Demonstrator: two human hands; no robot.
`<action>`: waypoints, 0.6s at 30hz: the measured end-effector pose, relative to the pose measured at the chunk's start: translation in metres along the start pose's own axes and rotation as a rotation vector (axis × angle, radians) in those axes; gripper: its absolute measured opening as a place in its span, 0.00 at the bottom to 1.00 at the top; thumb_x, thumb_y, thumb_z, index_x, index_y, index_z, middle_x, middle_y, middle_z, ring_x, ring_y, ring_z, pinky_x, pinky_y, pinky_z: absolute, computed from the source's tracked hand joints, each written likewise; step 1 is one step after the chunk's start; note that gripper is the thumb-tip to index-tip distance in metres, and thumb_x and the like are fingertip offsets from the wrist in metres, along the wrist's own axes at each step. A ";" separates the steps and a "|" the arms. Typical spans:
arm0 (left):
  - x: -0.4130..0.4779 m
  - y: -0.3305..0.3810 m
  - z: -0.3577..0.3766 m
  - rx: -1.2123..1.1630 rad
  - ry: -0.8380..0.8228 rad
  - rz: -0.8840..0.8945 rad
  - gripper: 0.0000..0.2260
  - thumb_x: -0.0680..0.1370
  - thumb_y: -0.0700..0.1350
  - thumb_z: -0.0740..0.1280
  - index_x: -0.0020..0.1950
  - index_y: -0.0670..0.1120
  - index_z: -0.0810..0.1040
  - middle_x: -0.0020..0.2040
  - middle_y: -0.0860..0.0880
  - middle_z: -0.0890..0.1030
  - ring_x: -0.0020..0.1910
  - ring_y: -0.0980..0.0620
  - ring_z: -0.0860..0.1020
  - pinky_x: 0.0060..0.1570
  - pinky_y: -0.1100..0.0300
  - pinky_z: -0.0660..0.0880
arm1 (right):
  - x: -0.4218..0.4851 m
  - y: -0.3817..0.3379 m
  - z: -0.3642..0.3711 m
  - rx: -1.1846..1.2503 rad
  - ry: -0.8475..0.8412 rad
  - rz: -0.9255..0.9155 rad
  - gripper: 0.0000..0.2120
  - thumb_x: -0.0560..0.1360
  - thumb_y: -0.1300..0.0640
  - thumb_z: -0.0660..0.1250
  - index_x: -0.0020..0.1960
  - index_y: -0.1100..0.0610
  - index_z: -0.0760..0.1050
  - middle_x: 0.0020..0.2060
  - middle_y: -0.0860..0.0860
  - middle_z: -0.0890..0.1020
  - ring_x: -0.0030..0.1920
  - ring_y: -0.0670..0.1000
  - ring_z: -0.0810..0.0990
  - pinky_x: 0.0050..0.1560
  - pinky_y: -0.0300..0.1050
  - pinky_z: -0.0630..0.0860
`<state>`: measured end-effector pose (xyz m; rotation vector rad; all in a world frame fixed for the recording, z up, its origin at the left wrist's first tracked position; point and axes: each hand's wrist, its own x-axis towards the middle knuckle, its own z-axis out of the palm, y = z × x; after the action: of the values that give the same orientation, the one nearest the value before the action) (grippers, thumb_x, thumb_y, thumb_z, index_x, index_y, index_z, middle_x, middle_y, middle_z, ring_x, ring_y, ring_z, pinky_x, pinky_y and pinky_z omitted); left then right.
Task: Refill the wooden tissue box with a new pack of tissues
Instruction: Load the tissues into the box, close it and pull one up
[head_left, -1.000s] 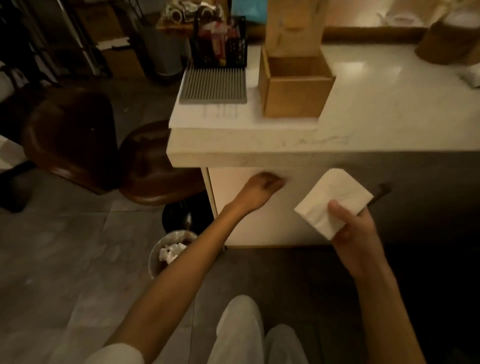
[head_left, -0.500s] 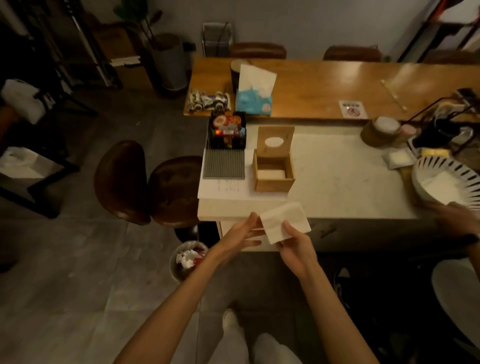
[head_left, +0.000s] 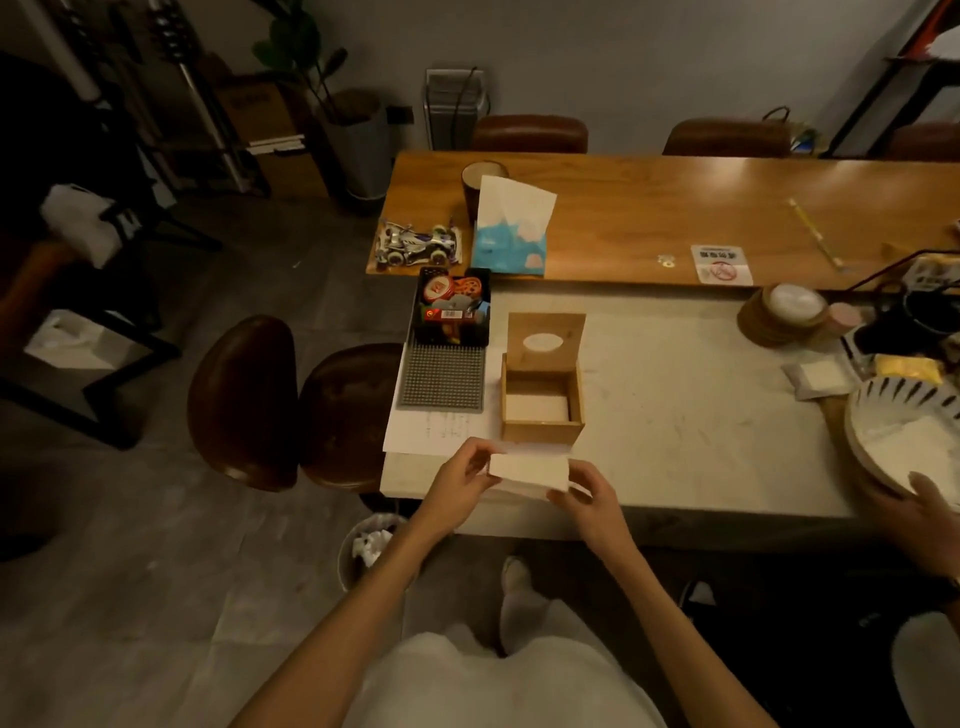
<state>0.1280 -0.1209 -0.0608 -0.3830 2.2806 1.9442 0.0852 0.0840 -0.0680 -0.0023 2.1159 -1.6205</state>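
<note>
The wooden tissue box (head_left: 541, 430) stands on the white counter (head_left: 691, 431) with its lid (head_left: 545, 338) tipped up at the back; a low layer of white tissues lies inside. Just in front of it, over the counter's near edge, I hold a white tissue pack (head_left: 529, 472) level between both hands. My left hand (head_left: 460, 480) grips its left end and my right hand (head_left: 584, 493) grips its right end.
A black caddy (head_left: 453, 309) and grey studded mat (head_left: 442, 378) sit left of the box. A blue tissue pack (head_left: 511, 228) and toy car (head_left: 415, 245) lie on the wooden table behind. Another person's hand (head_left: 930, 506) holds a bowl at right. Stools (head_left: 291, 405) and a bin (head_left: 369, 545) stand at left.
The view has pulled back from under the counter. My left hand left the counter's underside and joined the right on the tissue pack, which rose to the counter edge before the box.
</note>
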 end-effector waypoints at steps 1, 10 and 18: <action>0.001 -0.007 0.001 0.004 0.016 -0.007 0.11 0.78 0.35 0.66 0.58 0.46 0.74 0.58 0.51 0.79 0.61 0.57 0.77 0.59 0.64 0.76 | 0.008 0.003 0.002 -0.037 -0.001 -0.016 0.15 0.76 0.60 0.69 0.61 0.52 0.74 0.60 0.48 0.79 0.63 0.49 0.76 0.63 0.48 0.76; 0.013 -0.032 0.010 0.026 0.107 -0.122 0.20 0.78 0.38 0.67 0.67 0.49 0.69 0.66 0.50 0.75 0.68 0.53 0.72 0.66 0.57 0.72 | 0.028 0.020 0.027 -0.016 0.052 0.011 0.23 0.75 0.65 0.67 0.68 0.51 0.71 0.64 0.48 0.77 0.64 0.46 0.75 0.66 0.50 0.74; 0.017 -0.033 0.027 0.070 0.125 -0.120 0.29 0.79 0.38 0.65 0.77 0.47 0.58 0.71 0.54 0.64 0.71 0.59 0.61 0.69 0.61 0.60 | 0.011 0.014 0.056 0.119 0.070 0.077 0.35 0.77 0.68 0.64 0.78 0.50 0.55 0.72 0.45 0.68 0.71 0.45 0.67 0.70 0.46 0.67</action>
<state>0.1190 -0.1013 -0.1012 -0.6355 2.3332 1.8257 0.0996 0.0343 -0.0954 0.1748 2.0408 -1.7201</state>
